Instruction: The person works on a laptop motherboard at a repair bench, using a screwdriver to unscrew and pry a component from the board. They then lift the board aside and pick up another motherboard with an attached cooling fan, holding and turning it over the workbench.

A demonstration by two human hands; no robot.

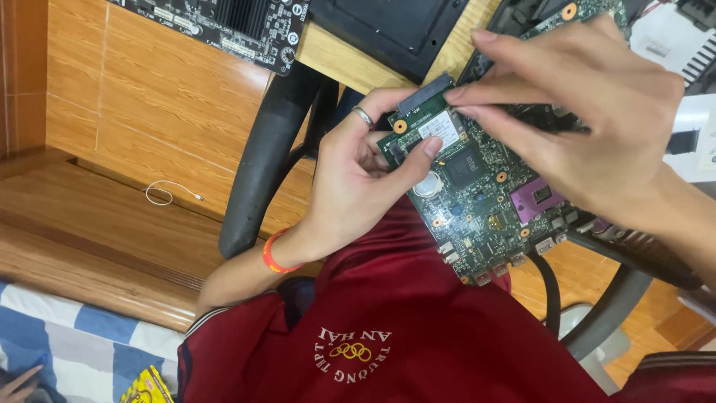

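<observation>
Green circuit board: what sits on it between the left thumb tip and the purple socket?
Head view: on the green circuit board, a black square chip lies between the left thumb and the purple socket.

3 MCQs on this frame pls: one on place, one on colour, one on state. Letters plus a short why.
1. Where is the green circuit board?
A. Flat on the wooden floor
B. Held up over the person's lap
C. On the striped cloth

2. What colour is the band on the left wrist?
A. Orange-red
B. Blue
C. White

3. What is the left hand doing?
A. Hanging free
B. Pinching the white cord
C. Gripping the board's edge, thumb on its face

Answers:
1 B: the board sits between both hands above the dark red shirt.
2 A: the wristband is orange-red.
3 C: the left thumb presses on the board near its corner, while the right hand reaches over the top end.
</observation>
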